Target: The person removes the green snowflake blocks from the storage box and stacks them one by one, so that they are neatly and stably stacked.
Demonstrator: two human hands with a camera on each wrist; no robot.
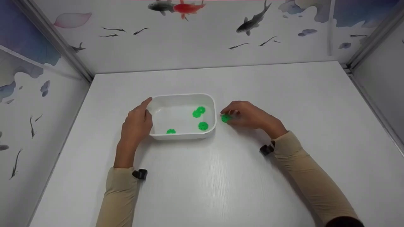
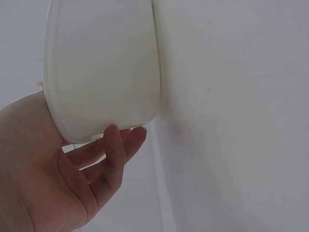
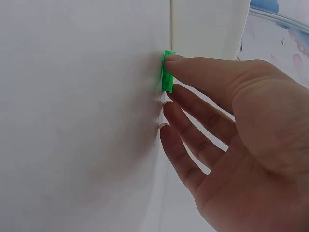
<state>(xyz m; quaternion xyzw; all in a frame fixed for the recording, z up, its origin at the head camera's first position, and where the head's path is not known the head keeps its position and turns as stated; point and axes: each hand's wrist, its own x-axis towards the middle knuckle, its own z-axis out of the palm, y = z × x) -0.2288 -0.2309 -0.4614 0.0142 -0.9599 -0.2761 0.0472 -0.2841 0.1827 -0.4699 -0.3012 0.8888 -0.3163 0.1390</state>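
A white rectangular plastic box [image 1: 180, 136] sits on the table with several round green discs inside, their edges notched like gears. Two discs [image 1: 197, 113] overlap toward the box's right end. Another disc [image 1: 203, 126] lies in front of them, and one more [image 1: 171, 131] is partly hidden by the front wall. My left hand [image 1: 135, 123] holds the box's left end, thumb and fingers around its rim and wall. Just right of the box, my right hand [image 1: 246, 115] pinches a green toothed disc [image 3: 167, 72] between thumb and fingers, low at the tabletop.
The box stands on a white table [image 1: 189, 183] enclosed by a back panel [image 1: 202, 47] painted with fish and by side panels. Small black devices [image 1: 267, 149] are strapped at both wrists.
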